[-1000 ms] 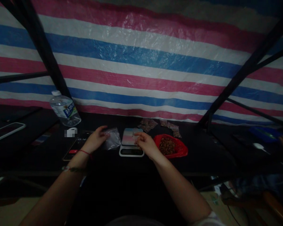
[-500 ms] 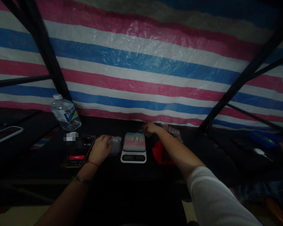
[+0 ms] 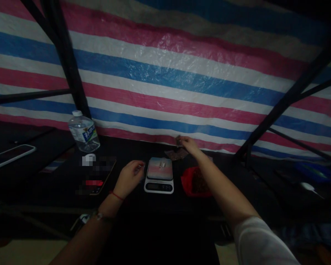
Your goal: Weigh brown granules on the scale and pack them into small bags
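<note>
My left hand [image 3: 129, 179] is raised a little over the black table, fingers closed on a clear plastic bag [image 3: 139, 170] that is mostly hidden by them. Just to its right stands a white kitchen scale [image 3: 159, 187] with a small pale object [image 3: 162, 164] on its platform. My right hand [image 3: 189, 145] pinches a small plastic packet [image 3: 178, 141] with dark contents, up behind the scale. Below that hand lie several more filled packets [image 3: 174, 155]. Under my right forearm sits a red container [image 3: 186, 181] with brown bits in it, partly covered by the arm.
A clear water bottle [image 3: 84, 134] stands at the back left, with a phone [image 3: 107, 178] nearer me. Another phone [image 3: 12, 156] lies at far left. A white cabled device [image 3: 308, 186] is at right. Behind hangs a striped sheet [image 3: 168, 81] with dark metal posts.
My left hand has lifted the clear bag from the table. My right hand has risen from the packets with one in its fingers. The view has shifted slightly left.
</note>
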Motion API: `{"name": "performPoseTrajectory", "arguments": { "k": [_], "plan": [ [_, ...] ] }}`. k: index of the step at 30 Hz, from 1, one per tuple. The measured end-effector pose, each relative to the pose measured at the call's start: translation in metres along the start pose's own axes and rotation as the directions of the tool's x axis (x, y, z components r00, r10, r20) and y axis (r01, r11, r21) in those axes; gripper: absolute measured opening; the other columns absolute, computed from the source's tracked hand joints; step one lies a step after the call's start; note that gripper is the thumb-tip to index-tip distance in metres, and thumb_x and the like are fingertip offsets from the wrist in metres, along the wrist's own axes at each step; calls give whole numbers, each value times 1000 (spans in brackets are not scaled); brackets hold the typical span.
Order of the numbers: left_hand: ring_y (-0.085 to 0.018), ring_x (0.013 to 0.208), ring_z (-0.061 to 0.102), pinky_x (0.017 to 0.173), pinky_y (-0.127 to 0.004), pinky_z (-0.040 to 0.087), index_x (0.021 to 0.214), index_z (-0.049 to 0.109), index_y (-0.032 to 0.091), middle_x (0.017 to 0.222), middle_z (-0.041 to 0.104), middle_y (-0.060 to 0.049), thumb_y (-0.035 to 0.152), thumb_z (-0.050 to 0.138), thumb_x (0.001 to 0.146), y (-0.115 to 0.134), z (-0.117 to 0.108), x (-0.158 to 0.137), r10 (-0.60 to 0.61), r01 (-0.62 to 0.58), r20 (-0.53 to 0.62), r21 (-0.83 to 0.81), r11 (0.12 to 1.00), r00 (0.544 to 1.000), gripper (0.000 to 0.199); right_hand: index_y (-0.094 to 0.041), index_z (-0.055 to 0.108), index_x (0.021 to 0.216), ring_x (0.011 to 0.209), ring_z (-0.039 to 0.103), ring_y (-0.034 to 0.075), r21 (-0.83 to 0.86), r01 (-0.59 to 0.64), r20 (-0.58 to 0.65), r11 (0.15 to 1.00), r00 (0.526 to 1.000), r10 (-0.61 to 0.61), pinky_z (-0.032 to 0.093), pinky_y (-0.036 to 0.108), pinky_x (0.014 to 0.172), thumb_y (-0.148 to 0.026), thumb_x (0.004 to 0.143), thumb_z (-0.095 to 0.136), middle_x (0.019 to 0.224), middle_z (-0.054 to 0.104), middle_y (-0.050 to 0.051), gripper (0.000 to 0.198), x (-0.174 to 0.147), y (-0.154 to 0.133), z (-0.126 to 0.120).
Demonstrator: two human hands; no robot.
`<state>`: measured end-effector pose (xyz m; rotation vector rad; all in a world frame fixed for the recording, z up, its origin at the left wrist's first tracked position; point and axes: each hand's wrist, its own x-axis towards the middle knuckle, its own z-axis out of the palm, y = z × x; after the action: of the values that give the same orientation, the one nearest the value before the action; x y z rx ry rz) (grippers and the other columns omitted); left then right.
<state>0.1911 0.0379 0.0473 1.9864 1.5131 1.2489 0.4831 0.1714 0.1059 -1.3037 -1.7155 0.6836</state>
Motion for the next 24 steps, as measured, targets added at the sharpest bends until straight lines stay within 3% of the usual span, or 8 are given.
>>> {"name": "performPoseTrajectory", "arguments": {
  "k": [3, 5, 9, 13, 15, 17, 21, 24],
  "plan": [
    [-20, 80, 65, 71, -30, 51, 103, 64, 20, 92, 69, -6, 38, 59, 79, 20, 8, 0, -78, 92, 74, -214, 972, 994, 30, -18, 69, 86, 70, 61, 16, 458, -72, -21, 886, 996, 92, 46, 26, 63, -42, 69, 69, 81, 69, 3, 29, -40, -25, -1],
    [-19, 74, 65, 65, -28, 51, 107, 63, 20, 87, 69, -5, 40, 61, 78, 35, 15, -3, -62, 105, 141, -322, 941, 988, 35, -18, 67, 80, 65, 59, 14, 610, -132, 54, 782, 991, 125, 46, 25, 61, -37, 61, 77, 73, 67, 1, 29, -74, -43, 8],
    [-14, 56, 59, 51, -24, 45, 84, 67, 18, 68, 65, -3, 45, 57, 82, 51, 25, -16, 7, 134, 305, -438, 889, 952, 29, -20, 62, 82, 65, 59, 11, 760, -162, 88, 630, 985, 148, 46, 21, 58, -28, 58, 82, 75, 65, -2, 32, -133, -67, 31],
    [-10, 45, 52, 45, -21, 42, 69, 63, 15, 58, 60, -1, 47, 60, 80, 49, 23, -24, 29, 215, 432, -507, 835, 901, 34, -23, 57, 94, 67, 60, 13, 787, -218, 125, 577, 972, 196, 48, 21, 57, -29, 59, 82, 81, 65, -2, 43, -160, -64, 44],
    [-9, 45, 51, 44, -21, 42, 70, 62, 14, 58, 60, 0, 48, 65, 76, 46, 18, -25, 17, 276, 483, -529, 803, 875, 34, -23, 55, 96, 69, 61, 14, 769, -235, 131, 595, 968, 213, 49, 24, 58, -31, 60, 81, 82, 64, -2, 46, -165, -54, 46],
    [-9, 45, 51, 44, -20, 41, 70, 61, 13, 58, 61, 0, 49, 66, 75, 46, 14, -26, 19, 329, 541, -539, 776, 841, 36, -22, 55, 96, 70, 60, 14, 694, -252, 127, 674, 965, 229, 50, 26, 60, -34, 62, 78, 85, 63, -1, 42, -169, -44, 48],
    [-7, 45, 54, 43, -17, 37, 70, 61, 12, 63, 65, -3, 49, 62, 79, 48, 12, -32, 71, 359, 612, -549, 755, 787, 38, -18, 60, 83, 72, 58, 14, 274, -121, 31, 954, 993, 117, 46, 27, 66, -30, 73, 67, 83, 61, 2, 17, -179, -41, 48],
    [-8, 47, 56, 43, -17, 35, 69, 61, 12, 64, 66, -4, 49, 61, 80, 52, 14, -37, 89, 367, 640, -542, 756, 763, 39, -17, 59, 71, 66, 53, 12, 19, -9, 67, 1000, 998, 8, 40, 23, 61, -30, 80, 60, 69, 58, 0, 16, -193, -57, 45]
  ]
}}
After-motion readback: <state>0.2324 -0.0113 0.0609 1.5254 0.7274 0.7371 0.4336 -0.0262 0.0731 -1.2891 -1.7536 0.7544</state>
